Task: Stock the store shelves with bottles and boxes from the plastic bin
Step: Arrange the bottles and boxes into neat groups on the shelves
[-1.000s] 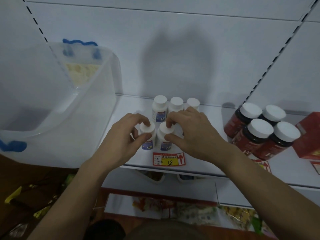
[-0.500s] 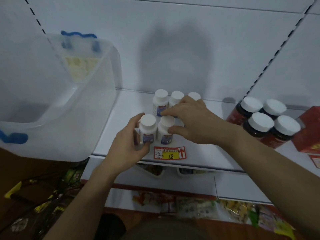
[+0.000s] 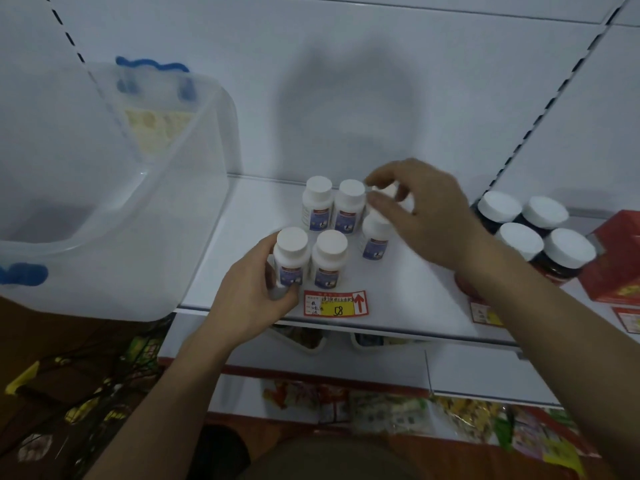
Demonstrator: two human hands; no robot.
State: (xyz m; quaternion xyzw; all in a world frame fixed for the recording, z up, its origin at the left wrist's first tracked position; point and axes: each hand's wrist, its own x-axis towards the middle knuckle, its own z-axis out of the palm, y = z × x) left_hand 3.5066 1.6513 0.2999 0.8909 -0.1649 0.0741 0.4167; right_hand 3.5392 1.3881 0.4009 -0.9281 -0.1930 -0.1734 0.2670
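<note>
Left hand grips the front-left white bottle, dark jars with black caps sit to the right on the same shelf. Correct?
Not quite: the head view shows the dark jars have white caps. The rest holds: the left hand grips the front-left white bottle, jars to its right on the shelf.

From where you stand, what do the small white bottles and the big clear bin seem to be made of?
Small white bottles: probably opaque plastic with a slightly glossy body, smooth matte white caps and printed paper or film labels. Big clear bin: translucent, frosted-looking plastic, since the shelf wall shows dimly through it; its blue handles look like solid plastic. The left hand grips one bottle.
</note>
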